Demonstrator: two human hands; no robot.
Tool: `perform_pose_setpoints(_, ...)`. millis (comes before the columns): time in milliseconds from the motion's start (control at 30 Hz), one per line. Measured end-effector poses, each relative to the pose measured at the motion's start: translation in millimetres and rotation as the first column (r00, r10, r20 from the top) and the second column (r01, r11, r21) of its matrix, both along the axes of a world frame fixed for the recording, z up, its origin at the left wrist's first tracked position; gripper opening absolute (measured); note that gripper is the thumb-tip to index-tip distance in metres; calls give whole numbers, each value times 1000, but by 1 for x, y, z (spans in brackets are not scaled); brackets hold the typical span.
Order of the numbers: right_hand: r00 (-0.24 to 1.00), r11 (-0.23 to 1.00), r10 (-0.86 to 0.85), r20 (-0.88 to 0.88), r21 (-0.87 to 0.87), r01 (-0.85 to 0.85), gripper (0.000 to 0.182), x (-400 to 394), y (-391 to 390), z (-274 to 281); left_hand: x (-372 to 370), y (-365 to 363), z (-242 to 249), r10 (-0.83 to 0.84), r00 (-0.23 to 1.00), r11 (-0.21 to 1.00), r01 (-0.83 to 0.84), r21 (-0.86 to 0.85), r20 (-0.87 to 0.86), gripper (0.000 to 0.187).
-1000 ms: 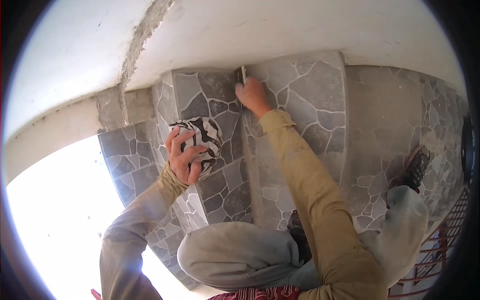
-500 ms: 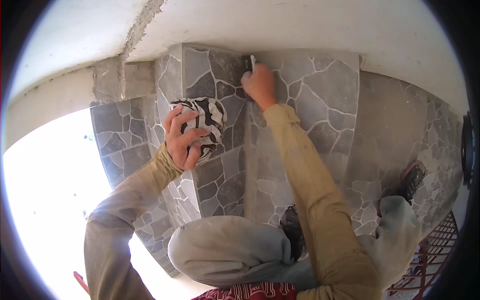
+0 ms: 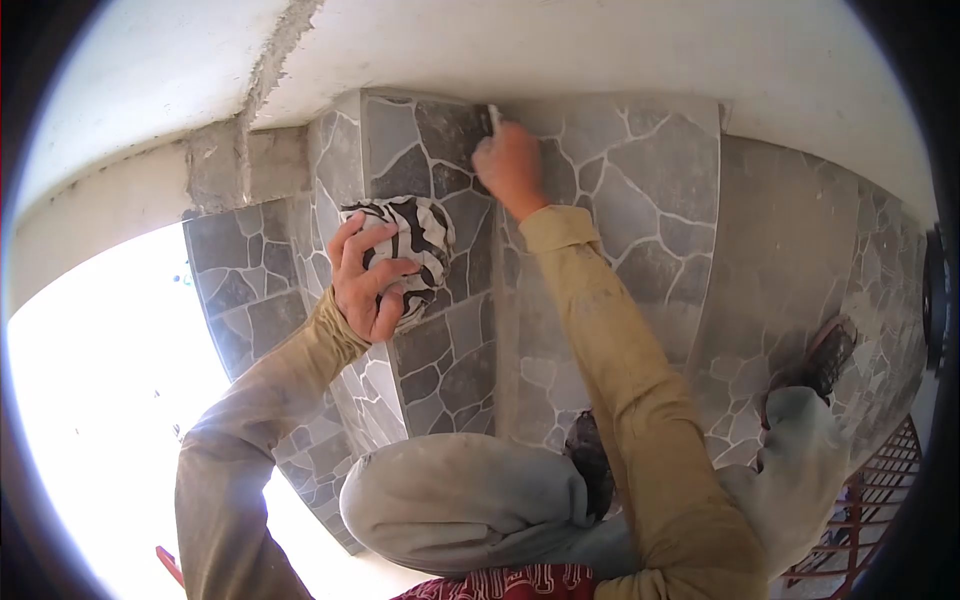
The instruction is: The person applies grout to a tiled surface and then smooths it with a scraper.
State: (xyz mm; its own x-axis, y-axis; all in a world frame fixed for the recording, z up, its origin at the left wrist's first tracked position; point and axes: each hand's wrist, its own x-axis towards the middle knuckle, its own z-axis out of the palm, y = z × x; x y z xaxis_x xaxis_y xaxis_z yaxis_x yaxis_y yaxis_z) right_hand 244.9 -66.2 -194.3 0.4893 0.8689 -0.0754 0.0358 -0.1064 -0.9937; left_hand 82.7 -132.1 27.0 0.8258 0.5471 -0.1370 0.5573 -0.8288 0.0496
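My left hand (image 3: 368,275) is wrapped round a crumpled white cloth with dark stripes (image 3: 412,240), over the edge of a step with grey stone-pattern tiles (image 3: 423,345). Farther up, my right hand (image 3: 512,168) is closed round a small tool with a pale handle (image 3: 494,118). The tool's dark end touches or nearly touches the tiles near the top, where they meet the pale wall. Motion slightly blurs this hand, and its fingers partly hide the tool.
A pale wall (image 3: 600,50) runs across the top, with rough cement (image 3: 215,160) at its left. My shoes (image 3: 828,358) rest on the tiled steps. Red metal bars (image 3: 860,500) stand at the lower right. Bright light fills the left side.
My right hand has moved a little to the left with the tool along the top of the tiles. The left hand stays on the cloth.
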Motion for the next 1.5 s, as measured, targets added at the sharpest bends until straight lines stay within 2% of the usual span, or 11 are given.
perform_pose_setpoints(400, 981, 977, 196, -7, -87, -196, 18, 20, -6, 22, -1, 6, 1, -10, 1000, 999, 10, -40, -21, 38)
perform_pose_setpoints(500, 992, 992, 125, 3, -30, -125, 18, 8, -12, 37, -3, 2, 0, -14, 1000, 999, 13, -34, -26, 38)
perform_pose_setpoints(567, 997, 995, 76, 21, -67, -74, 18, 3, 0, -7, -1, 1, 0, -6, 1000, 1000, 6, 10, -14, 38)
perform_pose_setpoints(633, 982, 985, 138, -132, -88, -150, 18, 21, 3, -21, -3, 3, 1, 4, 1000, 1000, -4, -2, -5, 38)
perform_pose_setpoints(667, 991, 991, 131, 37, -29, -130, 18, 22, 1, -14, -4, 6, 1, -6, 1000, 1000, 6, -30, -13, 38)
perform_pose_setpoints(767, 986, 989, 150, 77, -6, -150, 19, 13, -9, 18, -1, 5, -1, -16, 1000, 998, 15, -55, -6, 39)
perform_pose_setpoints(900, 982, 973, 174, -73, -140, -182, 19, 15, 5, -17, 0, 3, 1, -17, 1000, 1000, 17, 0, 14, 39)
perform_pose_setpoints(1067, 999, 998, 49, 6, -44, -48, 24, 5, -2, 3, -1, 3, 0, -27, 1000, 1000, 27, -3, 6, 40)
perform_pose_setpoints(1200, 988, 985, 157, -4, -64, -157, 26, 20, 6, -26, -1, 5, 1, -14, 1000, 1000, 14, -15, 14, 40)
perform_pose_setpoints(1333, 984, 981, 178, -17, -74, -179, 24, 18, -13, 29, -1, 5, -1, -19, 1000, 999, 20, -40, 16, 39)
perform_pose_setpoints(1500, 998, 996, 62, 30, -72, -60, 21, 9, 6, -8, -1, 4, 1, -14, 1000, 1000, 14, 4, 14, 39)
